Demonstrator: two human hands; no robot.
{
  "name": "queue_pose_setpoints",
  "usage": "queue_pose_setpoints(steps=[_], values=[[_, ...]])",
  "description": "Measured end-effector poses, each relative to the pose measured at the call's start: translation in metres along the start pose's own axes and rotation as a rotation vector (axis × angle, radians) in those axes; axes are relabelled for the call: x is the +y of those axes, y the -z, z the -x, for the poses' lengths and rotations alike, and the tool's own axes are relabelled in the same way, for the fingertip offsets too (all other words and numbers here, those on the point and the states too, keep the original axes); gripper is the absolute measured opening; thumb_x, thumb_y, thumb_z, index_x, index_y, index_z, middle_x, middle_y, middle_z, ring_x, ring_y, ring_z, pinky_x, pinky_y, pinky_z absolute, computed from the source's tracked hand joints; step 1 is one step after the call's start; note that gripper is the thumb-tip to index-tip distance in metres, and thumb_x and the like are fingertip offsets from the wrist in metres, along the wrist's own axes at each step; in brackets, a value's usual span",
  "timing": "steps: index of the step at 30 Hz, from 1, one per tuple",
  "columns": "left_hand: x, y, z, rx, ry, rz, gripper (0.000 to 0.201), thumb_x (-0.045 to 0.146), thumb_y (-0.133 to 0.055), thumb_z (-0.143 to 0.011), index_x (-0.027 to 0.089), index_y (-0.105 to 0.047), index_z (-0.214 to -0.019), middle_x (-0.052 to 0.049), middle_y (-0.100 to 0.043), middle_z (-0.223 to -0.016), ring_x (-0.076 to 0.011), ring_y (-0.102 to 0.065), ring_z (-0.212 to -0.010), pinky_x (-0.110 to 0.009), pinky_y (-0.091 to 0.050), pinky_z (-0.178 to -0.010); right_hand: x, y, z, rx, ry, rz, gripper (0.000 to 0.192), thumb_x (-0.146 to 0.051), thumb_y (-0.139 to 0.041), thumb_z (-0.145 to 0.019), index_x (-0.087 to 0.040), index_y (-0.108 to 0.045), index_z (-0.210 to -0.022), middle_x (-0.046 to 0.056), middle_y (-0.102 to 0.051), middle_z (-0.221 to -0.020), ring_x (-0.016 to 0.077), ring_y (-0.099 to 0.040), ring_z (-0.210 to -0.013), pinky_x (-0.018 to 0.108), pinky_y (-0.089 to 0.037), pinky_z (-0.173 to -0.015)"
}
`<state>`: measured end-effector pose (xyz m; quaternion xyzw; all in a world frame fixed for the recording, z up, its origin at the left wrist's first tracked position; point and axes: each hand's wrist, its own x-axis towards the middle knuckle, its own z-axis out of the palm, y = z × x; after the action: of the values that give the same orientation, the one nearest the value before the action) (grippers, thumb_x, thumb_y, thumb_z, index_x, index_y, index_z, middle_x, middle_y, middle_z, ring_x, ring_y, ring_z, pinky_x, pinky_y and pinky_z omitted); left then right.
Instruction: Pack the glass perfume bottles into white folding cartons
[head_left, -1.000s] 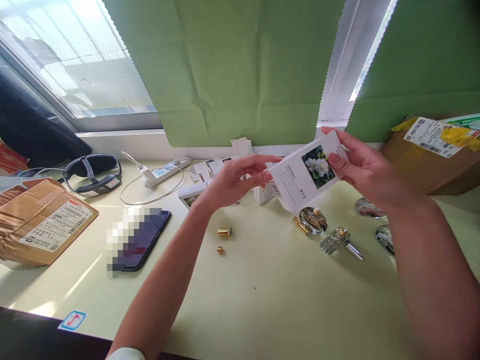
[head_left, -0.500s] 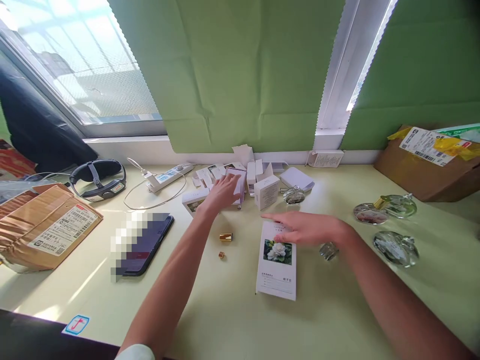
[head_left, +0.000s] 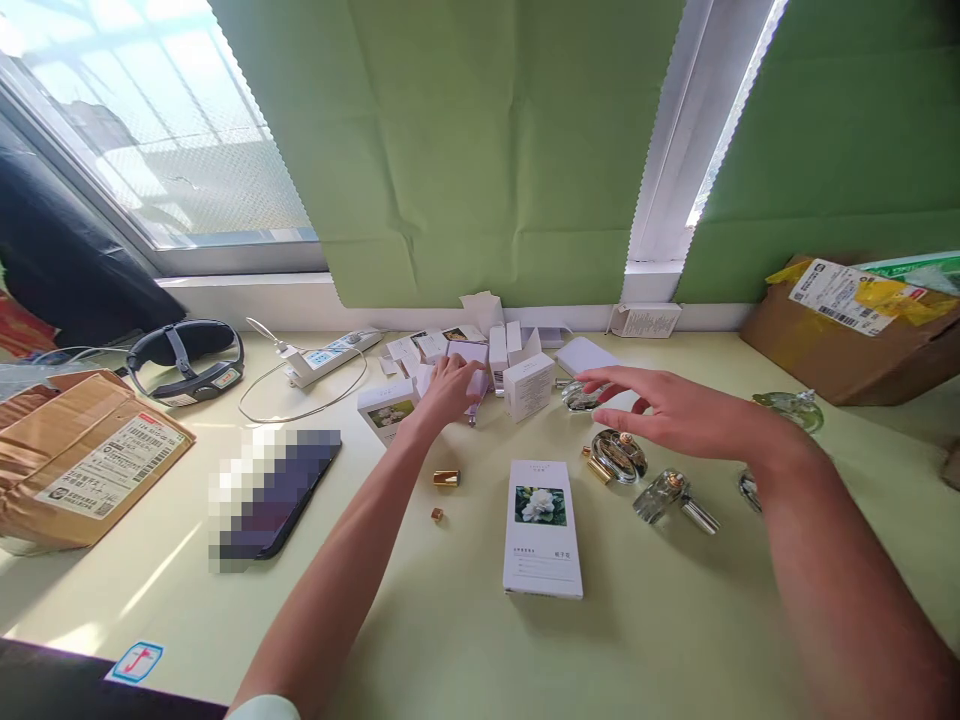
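A flower-printed box [head_left: 542, 527] lay flat; the left hand [head_left: 448, 385] was closed on a far lavender box [head_left: 471, 362], the right hand [head_left: 664, 408] spread empty.

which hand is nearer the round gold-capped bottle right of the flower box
Right. The right hand hovers open just above and behind the round bottle, not touching it. The left hand rests on the pile of small boxes, well off to the bottle's left.
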<state>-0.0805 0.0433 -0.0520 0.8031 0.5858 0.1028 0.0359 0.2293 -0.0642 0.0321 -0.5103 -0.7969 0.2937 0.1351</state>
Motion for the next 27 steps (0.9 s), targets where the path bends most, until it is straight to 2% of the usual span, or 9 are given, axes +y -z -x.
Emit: queue_pose_setpoints(steps=[4,9,17,22,24,27], values=[[0.0,0.019,0.002,0.045,-0.067,0.058,0.027,0.024,-0.055,-0.09,0.022,-0.064,-0.115,-0.009,-0.062,-0.105,-0.027,-0.053,-0.109,-0.037,-0.044,-0.093,0.003,0.006,0.001,0.049,-0.007,-0.015,0.057,-0.058,-0.05,-0.091,-0.033,-0.049,-0.142,0.005,-0.057,-0.14,0.0278,-0.058,-0.122,0.04,-0.055,-0.09],[0.002,0.046,0.007,0.166,-0.085,0.143,0.021,0.026,-0.054,-0.09,0.023,-0.069,-0.106,-0.006,-0.067,-0.101,-0.0197,-0.06,-0.086,-0.033,-0.046,-0.085,0.0,0.008,0.002,0.062,0.008,-0.023,0.055,-0.057,-0.05,-0.091,-0.032,-0.051,-0.14,0.005,-0.059,-0.138,0.0273,-0.058,-0.122,0.037,-0.057,-0.085],[0.001,0.086,0.021,0.661,-0.064,0.493,0.02,0.032,-0.069,-0.082,0.025,-0.073,-0.1,-0.001,-0.07,-0.091,-0.0168,-0.065,-0.091,-0.035,-0.049,-0.093,-0.003,0.005,0.0,0.058,0.022,-0.058,0.051,-0.054,-0.05,-0.093,-0.031,-0.053,-0.137,0.006,-0.058,-0.138,0.0267,-0.059,-0.12,0.038,-0.058,-0.084],[0.006,0.116,0.036,0.946,-0.221,0.744,0.021,0.027,-0.079,-0.076,0.027,-0.074,-0.097,0.001,-0.068,-0.088,-0.012,-0.064,-0.085,-0.032,-0.054,-0.089,-0.001,0.005,-0.002,0.099,0.013,-0.115,0.049,-0.058,-0.053,-0.091,-0.032,-0.058,-0.132,0.006,-0.064,-0.13,0.0269,-0.061,-0.116,0.041,-0.055,-0.091],[0.012,0.126,0.044,0.959,-0.304,0.832,0.022,0.027,-0.082,-0.075,0.027,-0.073,-0.095,0.003,-0.068,-0.087,-0.0104,-0.064,-0.082,-0.032,-0.055,-0.084,-0.002,0.005,-0.003,0.123,-0.022,-0.219,0.053,-0.06,-0.054,-0.09,-0.03,-0.057,-0.133,0.008,-0.068,-0.123,0.0273,-0.065,-0.11,0.041,-0.056,-0.088],[0.03,0.131,0.054,0.849,-0.46,0.944,0.021,0.029,-0.085,-0.072,0.029,-0.073,-0.09,0.005,-0.068,-0.083,-0.01,-0.064,-0.078,-0.032,-0.054,-0.08,-0.005,0.001,-0.007,0.104,-0.045,-0.501,0.064,-0.065,-0.048,-0.091,-0.027,-0.048,-0.142,0.011,-0.066,-0.127,0.0275,-0.07,-0.1,0.039,-0.06,-0.077]])
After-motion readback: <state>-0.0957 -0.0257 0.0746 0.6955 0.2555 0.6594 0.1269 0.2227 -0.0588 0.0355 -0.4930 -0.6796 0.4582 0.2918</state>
